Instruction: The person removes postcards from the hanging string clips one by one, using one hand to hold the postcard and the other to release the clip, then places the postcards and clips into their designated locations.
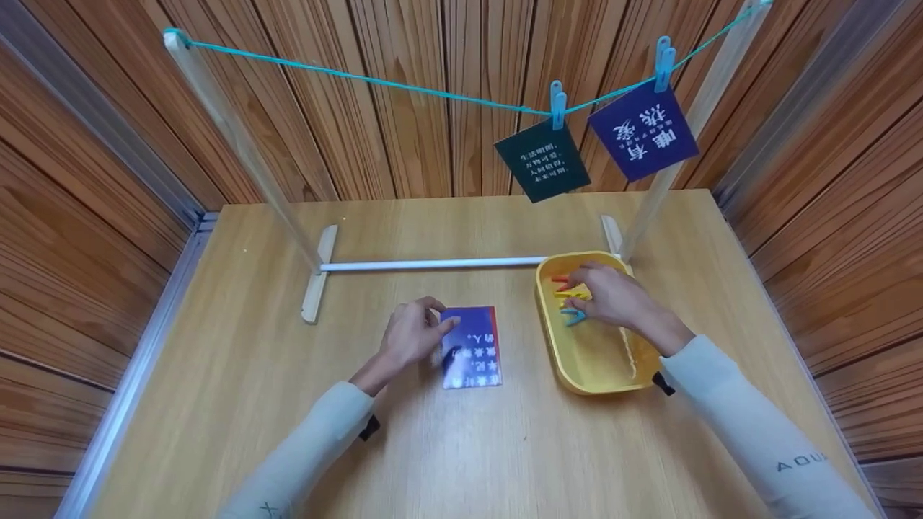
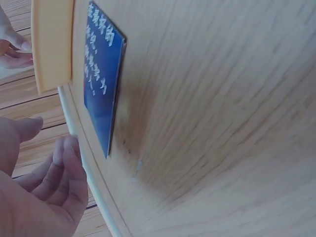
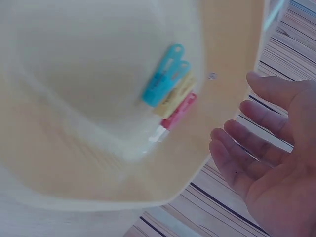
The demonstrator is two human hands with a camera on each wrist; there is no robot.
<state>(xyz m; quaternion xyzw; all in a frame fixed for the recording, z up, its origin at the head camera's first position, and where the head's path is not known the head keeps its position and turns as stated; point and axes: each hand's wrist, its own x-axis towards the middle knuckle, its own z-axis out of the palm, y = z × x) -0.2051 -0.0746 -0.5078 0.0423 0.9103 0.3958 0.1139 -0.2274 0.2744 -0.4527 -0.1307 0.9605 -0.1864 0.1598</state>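
Observation:
A blue card with white characters and a red edge (image 1: pixel 476 357) lies flat on the table. Beside its upper left corner, my left hand (image 1: pixel 414 333) hovers with loosely bent fingers; the left wrist view shows nothing between thumb and fingers. My right hand (image 1: pixel 613 294) is over the yellow plastic basket (image 1: pixel 551 353), fingers relaxed and spread from the thumb. Inside the basket lie a blue clothespin (image 3: pixel 165 79), a yellow clothespin (image 3: pixel 175 96) and a red clothespin (image 3: pixel 180 111), side by side. The right wrist view shows the right hand apart from them.
A teal cord (image 1: pixel 360 76) sags between two wooden posts (image 1: pixel 238 137) behind the hands. Blue clothespins hold a dark green card (image 1: pixel 541 162) and a purple card (image 1: pixel 645 137) on it. A white bar (image 1: pixel 433 265) joins the posts' feet. Wooden panels stand behind and at both sides.

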